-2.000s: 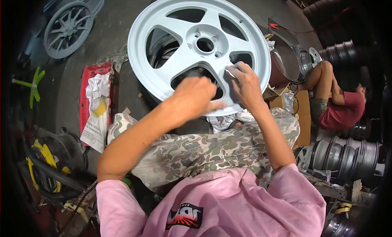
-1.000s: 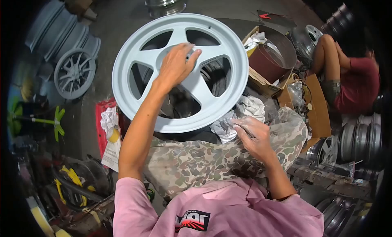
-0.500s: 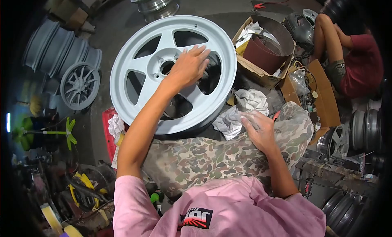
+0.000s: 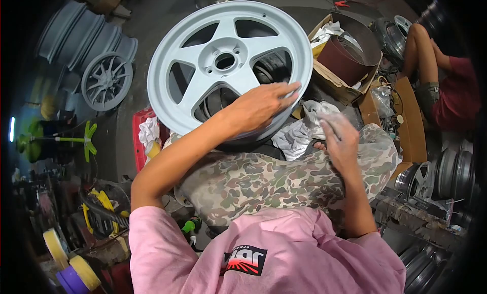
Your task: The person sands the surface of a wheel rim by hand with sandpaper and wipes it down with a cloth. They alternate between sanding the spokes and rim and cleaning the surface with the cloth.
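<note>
A pale grey five-spoke car wheel rim lies face up in front of my knees. My left hand is over the rim's lower right edge, fingers stretched out and nothing seen in it. Beside the rim, crumpled white cloth rests by my camouflage-covered leg. Close to that cloth is my right hand, raised, its thumb apart from dusty, slightly blurred fingers.
At the right stands a cardboard box with a roll of brown abrasive belt. Past it, a person in a red shirt sits. More rims stand at the left, near a green fan. A red crate sits left of my knee.
My left hand has moved from the rim's centre to its lower right edge. My right hand has shifted slightly right and up. The view has shifted, putting the rim further up and right.
</note>
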{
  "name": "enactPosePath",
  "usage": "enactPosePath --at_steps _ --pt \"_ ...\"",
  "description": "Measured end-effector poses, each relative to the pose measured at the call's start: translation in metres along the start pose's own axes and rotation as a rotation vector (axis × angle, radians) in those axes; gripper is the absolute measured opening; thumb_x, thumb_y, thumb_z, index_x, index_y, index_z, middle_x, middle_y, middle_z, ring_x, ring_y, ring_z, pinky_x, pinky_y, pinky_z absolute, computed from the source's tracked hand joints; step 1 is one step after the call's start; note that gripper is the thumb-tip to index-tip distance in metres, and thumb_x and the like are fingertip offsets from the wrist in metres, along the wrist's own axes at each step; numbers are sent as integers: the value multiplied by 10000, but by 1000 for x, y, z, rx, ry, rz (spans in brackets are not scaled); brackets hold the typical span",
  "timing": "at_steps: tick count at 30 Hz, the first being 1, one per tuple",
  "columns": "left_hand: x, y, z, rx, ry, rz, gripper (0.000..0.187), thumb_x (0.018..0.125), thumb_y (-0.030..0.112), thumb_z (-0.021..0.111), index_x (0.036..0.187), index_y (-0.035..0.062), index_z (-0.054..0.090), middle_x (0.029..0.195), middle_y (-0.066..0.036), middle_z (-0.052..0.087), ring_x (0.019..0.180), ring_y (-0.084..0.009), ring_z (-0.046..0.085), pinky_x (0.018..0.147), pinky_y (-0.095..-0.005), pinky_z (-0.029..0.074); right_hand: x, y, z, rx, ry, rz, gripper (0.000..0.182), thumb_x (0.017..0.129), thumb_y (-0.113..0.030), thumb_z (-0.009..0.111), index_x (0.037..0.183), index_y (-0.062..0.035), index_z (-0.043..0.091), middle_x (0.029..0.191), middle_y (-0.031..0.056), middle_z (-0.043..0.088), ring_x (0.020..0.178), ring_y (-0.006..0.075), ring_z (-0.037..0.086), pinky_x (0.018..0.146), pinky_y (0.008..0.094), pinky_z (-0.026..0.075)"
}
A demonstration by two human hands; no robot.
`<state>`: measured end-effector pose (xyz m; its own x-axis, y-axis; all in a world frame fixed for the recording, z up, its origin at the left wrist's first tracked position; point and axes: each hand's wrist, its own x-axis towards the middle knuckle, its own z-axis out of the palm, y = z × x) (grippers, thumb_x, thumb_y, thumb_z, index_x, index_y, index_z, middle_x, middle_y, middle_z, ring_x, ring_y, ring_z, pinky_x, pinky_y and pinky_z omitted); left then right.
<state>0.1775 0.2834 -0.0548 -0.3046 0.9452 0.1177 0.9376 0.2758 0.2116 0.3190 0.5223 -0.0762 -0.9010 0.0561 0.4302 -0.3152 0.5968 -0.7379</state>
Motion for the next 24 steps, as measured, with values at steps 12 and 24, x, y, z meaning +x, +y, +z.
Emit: enactPosePath --at_steps 12,24 --pt "-173 62 -63 -112 21 -565 533 720 -132 628 1225 19 710 1236 -150 624 1189 -372 622 1042 -454 508 86 10 -1 -392 -426 -544 520 707 71 745 1210 -54 710 1150 128 687 1105 340 665 961 430 566" --pt "-232 22 -50 74 195 -724 392 802 -114 631 1168 6 709 1220 -147 663 1145 -361 652 969 -441 538 67 -63 60 -84 -749 -489 432 712 76 689 1125 -48 714 1088 133 671 1083 350 666 906 436 565"
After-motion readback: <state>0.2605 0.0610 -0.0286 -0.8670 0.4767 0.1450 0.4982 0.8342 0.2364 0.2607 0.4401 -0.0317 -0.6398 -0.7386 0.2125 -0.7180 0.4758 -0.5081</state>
